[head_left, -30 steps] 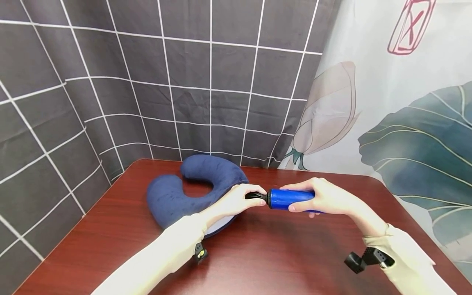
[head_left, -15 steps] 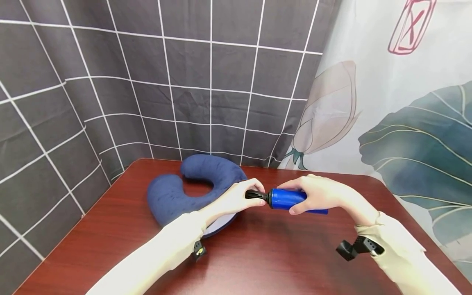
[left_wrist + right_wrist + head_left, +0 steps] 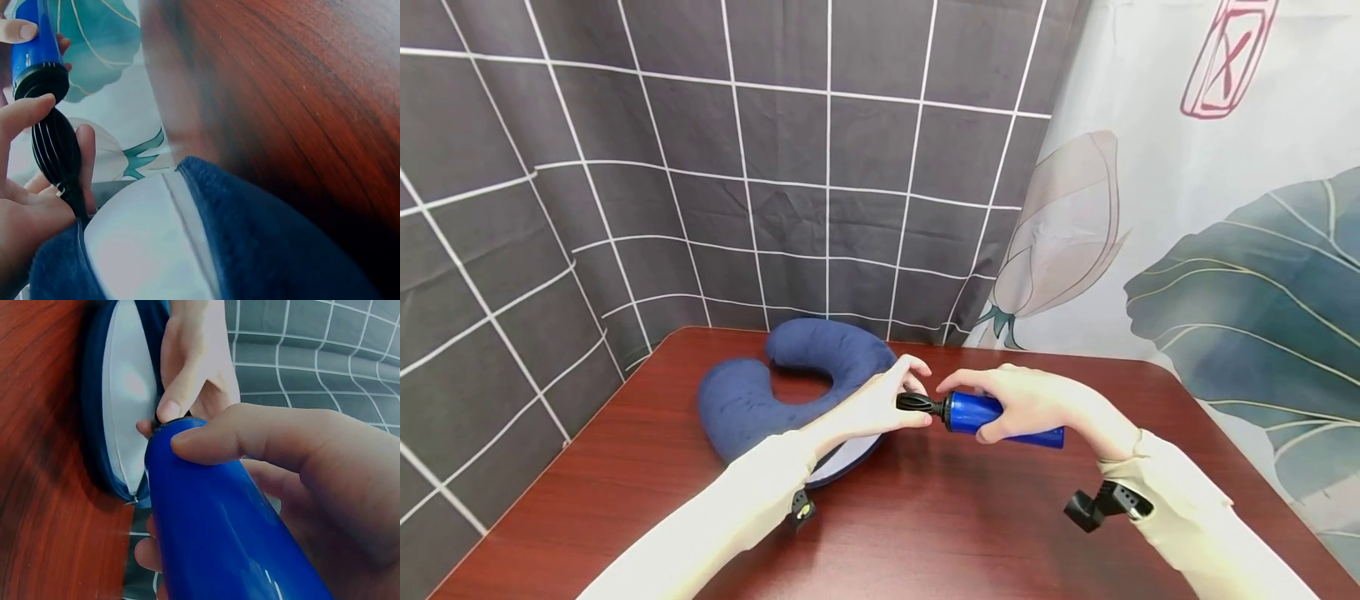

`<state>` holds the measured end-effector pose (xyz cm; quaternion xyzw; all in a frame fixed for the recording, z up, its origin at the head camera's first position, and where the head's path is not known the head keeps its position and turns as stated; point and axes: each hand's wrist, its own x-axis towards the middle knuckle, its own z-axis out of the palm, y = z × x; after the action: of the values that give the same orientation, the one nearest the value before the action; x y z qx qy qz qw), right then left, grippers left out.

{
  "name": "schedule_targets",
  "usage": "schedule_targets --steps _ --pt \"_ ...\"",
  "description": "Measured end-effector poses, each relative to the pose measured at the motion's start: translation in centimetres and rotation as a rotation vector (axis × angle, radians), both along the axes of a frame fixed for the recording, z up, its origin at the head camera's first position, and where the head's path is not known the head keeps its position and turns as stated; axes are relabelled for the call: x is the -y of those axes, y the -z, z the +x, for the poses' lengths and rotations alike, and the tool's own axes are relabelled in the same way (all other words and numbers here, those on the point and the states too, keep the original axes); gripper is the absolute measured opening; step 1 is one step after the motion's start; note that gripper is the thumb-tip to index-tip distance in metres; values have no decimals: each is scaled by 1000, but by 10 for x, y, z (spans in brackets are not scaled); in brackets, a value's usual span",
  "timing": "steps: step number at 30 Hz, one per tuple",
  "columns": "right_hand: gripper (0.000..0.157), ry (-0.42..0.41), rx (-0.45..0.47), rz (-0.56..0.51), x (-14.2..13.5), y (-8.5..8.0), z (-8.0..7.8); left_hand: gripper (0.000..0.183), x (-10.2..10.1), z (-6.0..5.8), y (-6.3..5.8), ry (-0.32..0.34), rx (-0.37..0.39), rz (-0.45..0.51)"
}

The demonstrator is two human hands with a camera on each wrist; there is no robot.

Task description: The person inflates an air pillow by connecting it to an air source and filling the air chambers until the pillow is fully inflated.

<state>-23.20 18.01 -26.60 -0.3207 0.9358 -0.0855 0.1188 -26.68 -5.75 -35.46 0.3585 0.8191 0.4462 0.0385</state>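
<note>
A hand pump with a blue barrel (image 3: 973, 411) and a black ribbed end (image 3: 916, 403) is held level over the table between both hands. My left hand (image 3: 868, 407) holds the ribbed end between thumb and fingers. My right hand (image 3: 1041, 404) grips the barrel, its thumb lying along the blue surface in the right wrist view; the far end sticks out beyond the palm. Under my left hand lies a navy U-shaped neck pillow (image 3: 737, 404). Its white underside (image 3: 147, 240) shows in the left wrist view, where the black end tapers down toward the navy edge.
The reddish-brown wooden table (image 3: 917, 533) extends in front and to the right of the pillow. Behind it hangs a dark grid-patterned cloth (image 3: 782, 200), with a white floral cloth (image 3: 1150, 250) at right. Each wrist wears a small black camera (image 3: 1101, 504).
My right hand has slid left along the barrel toward the black end, baring the barrel's right end. My left fingers have loosened slightly around the ribbed part. The pillow stays in place.
</note>
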Motion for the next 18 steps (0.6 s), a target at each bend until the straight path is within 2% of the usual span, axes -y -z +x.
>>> schedule_targets --steps 3,7,12,18 --pt "56 -1 -29 7 2 3 -1 57 2 -2 0 47 17 13" --pt "51 -3 -56 -1 4 8 -2 61 4 -4 -1 57 22 17" --pt "47 -4 -69 -5 7 12 -3 64 6 -4 -4 26 -27 -21" --pt "43 -17 -70 -21 8 12 -4 69 12 -3 -10 31 -110 -90"
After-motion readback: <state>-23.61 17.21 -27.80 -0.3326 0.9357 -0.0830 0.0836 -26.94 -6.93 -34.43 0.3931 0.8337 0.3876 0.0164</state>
